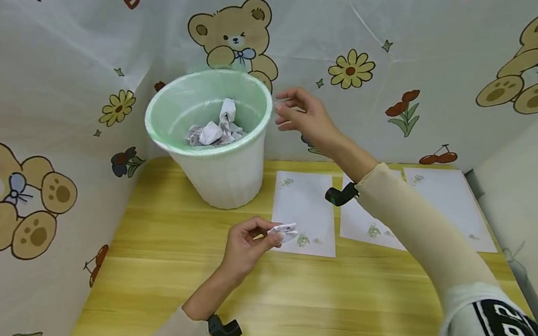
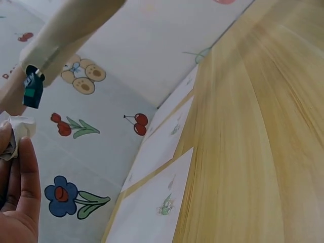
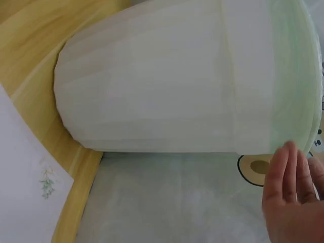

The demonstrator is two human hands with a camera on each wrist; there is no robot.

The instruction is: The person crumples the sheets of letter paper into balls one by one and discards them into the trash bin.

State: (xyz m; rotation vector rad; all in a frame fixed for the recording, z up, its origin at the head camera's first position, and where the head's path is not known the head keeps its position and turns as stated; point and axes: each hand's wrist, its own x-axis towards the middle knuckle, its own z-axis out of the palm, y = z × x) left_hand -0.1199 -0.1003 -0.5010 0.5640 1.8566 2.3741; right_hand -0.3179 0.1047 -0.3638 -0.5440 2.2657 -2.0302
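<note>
My left hand (image 1: pixel 246 250) pinches a crumpled piece of white paper (image 1: pixel 285 232) between thumb and fingers, above the table in front of the bin. The same paper (image 2: pixel 21 129) shows at the left edge of the left wrist view. Beside the right side of the bin's rim, my right hand (image 1: pixel 305 117) is raised with its fingers loosely bent and nothing held. A white bin (image 1: pixel 228 173) with a pale green liner over its rim stands upright at the back of the table. Several crumpled papers (image 1: pixel 212 133) lie inside it.
Three flat printed sheets lie in a row along the back right of the wooden table (image 1: pixel 289 314): a left sheet (image 1: pixel 306 209), a middle sheet (image 1: pixel 359 224) partly behind my right arm, and a right sheet (image 1: pixel 451 200). A bear-patterned cloth (image 1: pixel 308 7) covers the walls behind.
</note>
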